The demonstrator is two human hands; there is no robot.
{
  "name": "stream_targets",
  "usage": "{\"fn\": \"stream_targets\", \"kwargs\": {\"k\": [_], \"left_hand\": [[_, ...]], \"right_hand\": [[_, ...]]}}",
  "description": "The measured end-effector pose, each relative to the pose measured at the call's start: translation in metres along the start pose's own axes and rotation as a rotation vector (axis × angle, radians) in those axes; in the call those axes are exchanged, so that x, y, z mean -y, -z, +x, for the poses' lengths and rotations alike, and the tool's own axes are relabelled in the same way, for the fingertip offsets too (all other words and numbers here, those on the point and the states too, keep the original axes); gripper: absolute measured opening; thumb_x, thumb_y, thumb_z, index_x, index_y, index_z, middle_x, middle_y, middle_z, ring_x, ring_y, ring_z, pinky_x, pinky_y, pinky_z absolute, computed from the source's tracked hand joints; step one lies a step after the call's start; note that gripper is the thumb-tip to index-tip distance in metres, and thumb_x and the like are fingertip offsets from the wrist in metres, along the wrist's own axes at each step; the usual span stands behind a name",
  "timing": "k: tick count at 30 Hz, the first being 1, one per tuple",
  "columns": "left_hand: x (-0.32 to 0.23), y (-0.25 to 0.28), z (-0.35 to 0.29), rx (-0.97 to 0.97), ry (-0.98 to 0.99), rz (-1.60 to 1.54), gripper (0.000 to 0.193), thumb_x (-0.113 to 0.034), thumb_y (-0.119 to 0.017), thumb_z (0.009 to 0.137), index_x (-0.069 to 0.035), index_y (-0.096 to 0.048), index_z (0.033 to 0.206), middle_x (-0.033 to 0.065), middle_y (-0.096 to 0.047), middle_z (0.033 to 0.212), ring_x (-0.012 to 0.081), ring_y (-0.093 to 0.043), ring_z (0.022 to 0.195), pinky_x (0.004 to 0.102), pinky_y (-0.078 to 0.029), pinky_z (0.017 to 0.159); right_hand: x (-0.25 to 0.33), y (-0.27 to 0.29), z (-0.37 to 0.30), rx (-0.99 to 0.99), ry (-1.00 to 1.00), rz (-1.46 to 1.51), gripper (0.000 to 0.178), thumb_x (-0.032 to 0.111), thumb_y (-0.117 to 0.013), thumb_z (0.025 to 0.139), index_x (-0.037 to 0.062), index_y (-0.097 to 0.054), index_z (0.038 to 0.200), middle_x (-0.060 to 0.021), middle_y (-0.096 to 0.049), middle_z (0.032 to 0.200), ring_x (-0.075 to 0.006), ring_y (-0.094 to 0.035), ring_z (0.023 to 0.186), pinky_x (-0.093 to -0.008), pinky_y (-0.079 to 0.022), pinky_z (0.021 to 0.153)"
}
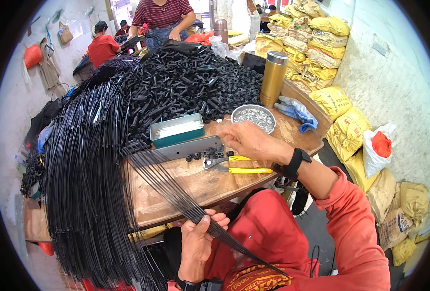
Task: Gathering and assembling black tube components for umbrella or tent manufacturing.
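One left hand (198, 242) is closing around one bundle of thin black rods (188, 207) at the lower centre of the frame; the rods are overlapping too closely to count, fanning toward centre left and tapering toward the bottom. One right hand (248, 139) is hovering at centre with fingers curled; whether they are pinching anything, I cannot tell. Just below it, one pair of pliers (250, 170) is lying with two smooth yellow handles, beside a cluster of small black pieces (214, 153).

One flat grey metal bar (178, 151) is stretching along the wooden table (176, 186), in front of one rectangular teal tin (178, 139) holding slender pale pieces. One round metal dish (274, 125) is holding glinting bits; one cylindrical gold flask (272, 80) is standing above it, and one blue-and-grey fabric glove (299, 114) is lying crumpled to the right. Uncountable stubby black tubes (181, 82) are heaping across upper centre, while a glossy mass of rods (86, 184) is draping down the left. Many creased yellow sacks (332, 99) are piling at upper right.
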State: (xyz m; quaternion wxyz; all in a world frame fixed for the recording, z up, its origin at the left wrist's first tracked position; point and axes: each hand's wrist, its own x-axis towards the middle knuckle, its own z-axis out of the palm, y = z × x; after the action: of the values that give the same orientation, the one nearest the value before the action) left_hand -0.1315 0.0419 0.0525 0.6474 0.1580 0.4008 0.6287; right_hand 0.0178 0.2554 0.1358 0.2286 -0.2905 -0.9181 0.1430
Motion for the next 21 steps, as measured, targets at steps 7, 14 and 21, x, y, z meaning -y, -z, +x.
{"fn": "stream_targets", "kwargs": {"k": [7, 14, 21], "left_hand": [[0.002, 0.000, 0.001, 0.026, 0.037, 0.013, 0.022, -0.012, -0.053, 0.087, 0.004, -0.054, 0.102, 0.0216, -0.062, 0.092, 0.0325, -0.063, 0.084, 0.0422, -0.053, 0.075], [-0.001, 0.003, 0.001, 0.032, 0.050, -0.027, 0.023, -0.010, -0.049, 0.089, 0.006, -0.052, 0.104, 0.0231, -0.061, 0.096, 0.0326, -0.063, 0.088, 0.0419, -0.053, 0.078], [-0.004, 0.004, 0.000, 0.018, 0.062, -0.031, 0.025, -0.013, -0.051, 0.089, 0.007, -0.052, 0.104, 0.0234, -0.061, 0.095, 0.0352, -0.062, 0.089, 0.0437, -0.053, 0.076]], "right_hand": [[0.026, -0.011, 0.038, 0.088, -0.053, -0.191, 0.013, 0.004, -0.053, 0.069, -0.0025, -0.062, 0.077, -0.0229, -0.061, 0.077, -0.0380, -0.061, 0.075, -0.0435, -0.048, 0.065], [0.004, -0.041, 0.052, 0.075, -0.052, -0.375, 0.018, 0.005, -0.050, 0.072, -0.0041, -0.064, 0.079, -0.0241, -0.062, 0.081, -0.0363, -0.063, 0.078, -0.0429, -0.050, 0.067], [-0.010, -0.030, 0.047, 0.060, -0.058, -0.375, 0.029, -0.001, -0.051, 0.067, 0.0084, -0.068, 0.089, -0.0145, -0.060, 0.085, -0.0326, -0.060, 0.081, -0.0406, -0.048, 0.071]]}}
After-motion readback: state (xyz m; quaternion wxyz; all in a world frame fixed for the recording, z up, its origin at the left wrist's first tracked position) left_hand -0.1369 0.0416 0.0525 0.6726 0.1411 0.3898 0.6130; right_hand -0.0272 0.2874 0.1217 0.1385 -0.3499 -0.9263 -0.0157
